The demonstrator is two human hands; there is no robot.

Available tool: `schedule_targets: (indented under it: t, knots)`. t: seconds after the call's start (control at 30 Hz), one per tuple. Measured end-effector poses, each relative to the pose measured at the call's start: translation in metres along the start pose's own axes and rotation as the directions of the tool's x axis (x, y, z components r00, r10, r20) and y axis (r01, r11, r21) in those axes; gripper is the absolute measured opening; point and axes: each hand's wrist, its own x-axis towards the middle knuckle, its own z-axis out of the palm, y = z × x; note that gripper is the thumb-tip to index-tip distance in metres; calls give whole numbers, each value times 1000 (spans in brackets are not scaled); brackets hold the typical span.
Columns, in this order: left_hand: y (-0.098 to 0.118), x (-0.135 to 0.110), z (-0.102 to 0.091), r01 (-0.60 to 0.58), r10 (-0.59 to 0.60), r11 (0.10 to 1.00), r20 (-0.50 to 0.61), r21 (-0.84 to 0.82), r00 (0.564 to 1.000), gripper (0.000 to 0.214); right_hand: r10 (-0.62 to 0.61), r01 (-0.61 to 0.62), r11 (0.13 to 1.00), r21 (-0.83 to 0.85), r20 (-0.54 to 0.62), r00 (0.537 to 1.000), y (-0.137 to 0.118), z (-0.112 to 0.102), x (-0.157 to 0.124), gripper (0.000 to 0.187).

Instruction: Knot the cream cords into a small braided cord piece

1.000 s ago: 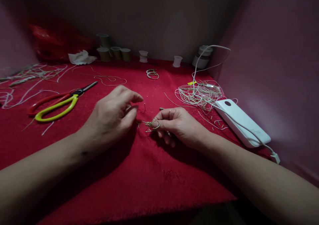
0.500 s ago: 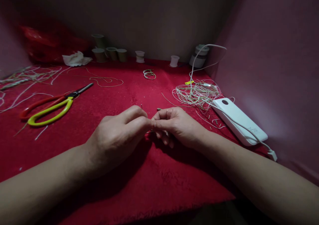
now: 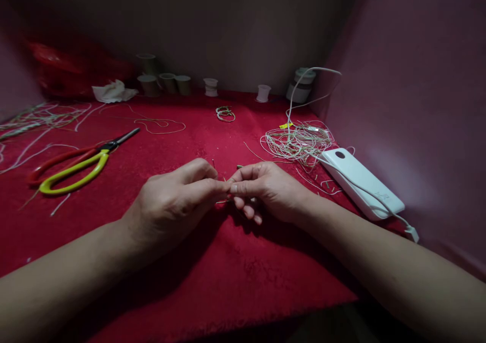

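Over the middle of the red cloth [image 3: 235, 287], my left hand [image 3: 172, 196] and my right hand [image 3: 268, 186] meet fingertip to fingertip. Both are closed in a pinch on a thin cord [image 3: 221, 201], mostly hidden by the fingers. Short bits of it show below and above the left fingertips. A dark greenish cord end [image 3: 239, 166] pokes out by the right index finger. The lower fingers of my right hand curl loosely beneath.
Red-and-yellow scissors [image 3: 89, 168] lie left. A tangle of pale cord [image 3: 294, 143] and a white power bank [image 3: 362, 183] with cable sit right. Behind are a small cord ring [image 3: 226, 113], several spools [image 3: 211, 87], a jar [image 3: 300, 85] and crumpled tissue [image 3: 114, 91].
The left fingers have drawn slightly left, and a little more cord shows between the fingertips. Both hands keep their pinch. The whole view has shifted slightly.
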Motion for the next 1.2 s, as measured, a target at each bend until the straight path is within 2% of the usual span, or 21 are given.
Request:
schedule_targets:
  t: [0.23,0.4,0.47,0.6,0.67,0.93,1.2]
  knots:
    - [-1,1,3,-2,3,994,9,-106,1000,18,-50,50,999,-14,-48,998,1,4,-1,11]
    - [1,4,3,22,-7,982,82,-187,997,23,-66,67,998,3,-74,995,2,3,1,12]
    - [2,4,2,73,-55,975,94,-210,994,20,-56,57,998,14,-83,995,1,3,1,10]
    - [4,2,2,227,-221,948,52,-225,974,13,-30,32,999,17,-91,995,0,5,0,13]
    - [6,1,2,258,-256,942,34,-217,966,8,-27,28,999,18,-89,996,-1,5,-1,15]
    - [9,5,-2,275,-269,948,58,-160,961,8,-39,44,997,67,-75,996,2,4,1,13]
    - [6,3,0,189,-181,970,64,-154,981,11,-17,21,998,57,-68,998,1,6,0,12]
